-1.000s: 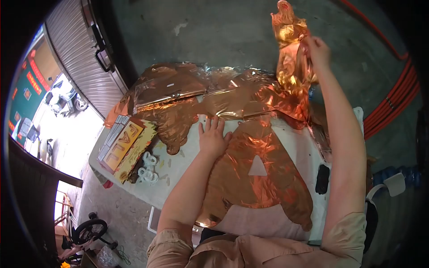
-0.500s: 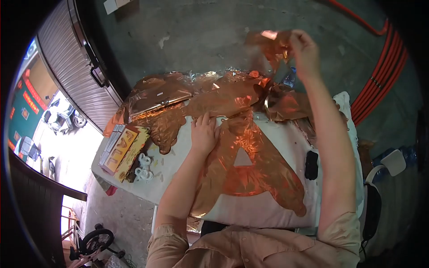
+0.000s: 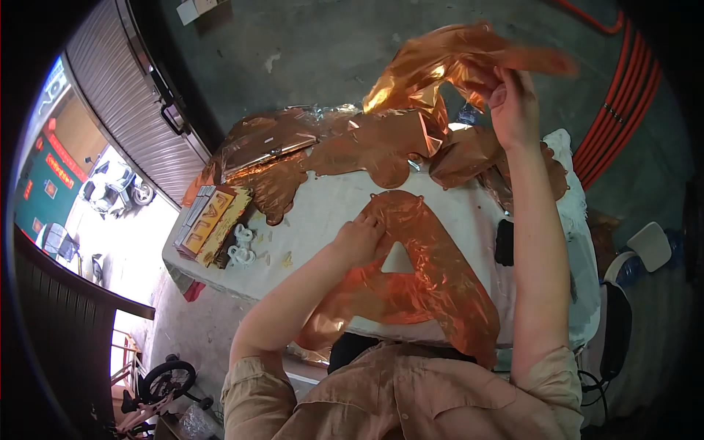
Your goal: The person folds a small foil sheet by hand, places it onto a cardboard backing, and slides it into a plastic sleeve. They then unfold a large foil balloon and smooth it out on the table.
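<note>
A flat copper-coloured foil balloon shaped like a letter A (image 3: 440, 257) lies on the white-covered table, its legs reaching the near edge. My left hand (image 3: 361, 240) rests on its upper left side, fingers lying on the foil. Over the far side of the table my right hand (image 3: 513, 106) is raised, its fingers closed on another copper foil balloon (image 3: 433, 55). That balloon hangs partly unfolded and is blurred at its right end; its full shape cannot be made out. Beyond the A lie more copper foil balloons (image 3: 367, 150), overlapping one another.
At the table's left are a package marked FALL (image 3: 209, 224) and white rings (image 3: 242, 246). A black object (image 3: 504, 242) lies beside my right forearm. Red pipes (image 3: 616, 103) run at the right, near a white chair (image 3: 649, 246). A shutter door (image 3: 110, 81) stands at the left.
My right hand has lifted the second balloon, which now spreads out wider. The A has shifted towards me, separating from the pile, and my left hand has moved right and nearer on it.
</note>
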Available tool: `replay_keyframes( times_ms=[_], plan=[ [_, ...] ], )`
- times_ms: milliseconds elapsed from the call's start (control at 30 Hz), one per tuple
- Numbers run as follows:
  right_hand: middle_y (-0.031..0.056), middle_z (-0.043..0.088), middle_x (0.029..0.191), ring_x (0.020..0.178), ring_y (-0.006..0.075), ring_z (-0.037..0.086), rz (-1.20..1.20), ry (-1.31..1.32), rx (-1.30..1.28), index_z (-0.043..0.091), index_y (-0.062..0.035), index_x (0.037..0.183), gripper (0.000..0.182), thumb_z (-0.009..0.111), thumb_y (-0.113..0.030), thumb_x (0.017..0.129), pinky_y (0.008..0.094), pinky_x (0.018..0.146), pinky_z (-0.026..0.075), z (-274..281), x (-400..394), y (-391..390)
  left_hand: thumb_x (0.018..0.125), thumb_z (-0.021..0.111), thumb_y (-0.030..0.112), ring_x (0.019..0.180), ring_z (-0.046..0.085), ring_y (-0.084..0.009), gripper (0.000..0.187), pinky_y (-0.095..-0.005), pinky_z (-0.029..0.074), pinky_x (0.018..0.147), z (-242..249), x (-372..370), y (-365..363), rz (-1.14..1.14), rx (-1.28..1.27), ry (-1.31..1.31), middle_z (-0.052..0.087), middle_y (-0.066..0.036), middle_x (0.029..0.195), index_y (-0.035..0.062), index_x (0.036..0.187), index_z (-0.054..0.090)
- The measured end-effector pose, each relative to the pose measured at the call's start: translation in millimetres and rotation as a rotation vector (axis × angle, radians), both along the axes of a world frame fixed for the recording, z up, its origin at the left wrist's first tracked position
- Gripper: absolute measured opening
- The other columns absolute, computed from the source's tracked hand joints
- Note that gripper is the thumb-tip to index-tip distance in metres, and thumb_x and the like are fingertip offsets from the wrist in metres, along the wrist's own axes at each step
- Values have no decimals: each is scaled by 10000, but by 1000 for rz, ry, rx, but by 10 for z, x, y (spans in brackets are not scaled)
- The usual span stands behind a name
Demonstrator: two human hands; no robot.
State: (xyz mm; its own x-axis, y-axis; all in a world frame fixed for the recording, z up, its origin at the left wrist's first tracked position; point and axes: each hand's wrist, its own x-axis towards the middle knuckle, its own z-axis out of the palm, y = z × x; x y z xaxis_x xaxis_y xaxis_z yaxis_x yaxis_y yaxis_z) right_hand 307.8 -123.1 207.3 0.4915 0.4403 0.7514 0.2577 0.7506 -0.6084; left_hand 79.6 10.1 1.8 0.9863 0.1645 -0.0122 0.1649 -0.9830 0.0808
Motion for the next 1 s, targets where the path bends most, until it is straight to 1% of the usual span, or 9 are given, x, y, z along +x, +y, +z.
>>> replay_keyframes(
  times_ms=[167,333,400,433,500,533,733,833,1000],
  plan=[
    [113,616,1091,938,240,654,150,-79,-4,520,-16,1135,224,413,-153,993,386,765,560,-144,-417,-449,824,628,416,1115,529,-298,501,-413,500,863,83,-116,-330,36,-11,29,536,-110,1196,103,1209,554],
    [105,624,1130,969,210,632,342,-219,-453,539,-27,1103,190,463,-142,972,345,844,509,-730,-889,-683,823,638,370,1122,525,-301,476,-400,493,878,-89,-64,-129,29,-72,-71,527,-119,1234,111,1211,546],
    [117,623,1184,1036,233,620,193,-424,-638,547,-35,1056,138,458,-65,955,330,868,500,-1079,-1032,-749,825,628,327,1147,514,-321,427,-394,477,901,-583,195,307,-353,-1282,-447,519,-126,1254,120,1195,573],
    [137,620,1210,1097,264,611,177,-492,-713,545,-41,1031,135,443,-10,948,331,874,503,-1223,-1069,-787,825,628,327,1147,514,-321,427,-394,477,901,-357,219,316,-359,-1282,-447,519,-126,1254,120,1195,573],
    [132,621,1208,1110,267,608,108,-534,-737,544,-42,1042,157,446,20,936,330,886,495,-1462,-1096,-859,823,617,309,1179,497,-345,481,-395,434,963,250,201,264,120,-335,31,484,-137,1328,138,1266,539],
    [127,622,1206,1122,270,604,43,-577,-757,542,-43,1054,185,449,50,924,328,898,487,-1540,-1102,-886,809,616,329,1263,434,-330,606,-444,368,1024,-263,367,609,-61,-108,-187,426,-128,1406,165,1368,450],
    [113,628,1193,1094,288,618,-114,-516,-779,551,-50,1084,208,437,36,932,311,883,492,-1685,-1143,-1031,818,595,348,1396,246,-283,663,-534,275,1074,-172,988,749,114,210,-21,292,-103,1501,189,1424,378],
    [114,660,1101,963,292,621,-143,-550,-790,594,-62,1077,222,569,20,873,339,880,487,-1588,-1206,-1257,837,577,383,1401,231,-289,652,-529,268,1088,-991,1583,1403,104,289,-322,267,-96,1511,184,1423,371],
    [245,638,1086,1007,317,640,-85,-26,-571,523,24,1070,146,502,-75,964,403,827,544,-1456,-1427,-1910,877,490,387,1387,280,-274,530,-581,288,1052,-277,1715,1217,195,23,-319,338,-80,1480,202,1367,412]
  ],
)
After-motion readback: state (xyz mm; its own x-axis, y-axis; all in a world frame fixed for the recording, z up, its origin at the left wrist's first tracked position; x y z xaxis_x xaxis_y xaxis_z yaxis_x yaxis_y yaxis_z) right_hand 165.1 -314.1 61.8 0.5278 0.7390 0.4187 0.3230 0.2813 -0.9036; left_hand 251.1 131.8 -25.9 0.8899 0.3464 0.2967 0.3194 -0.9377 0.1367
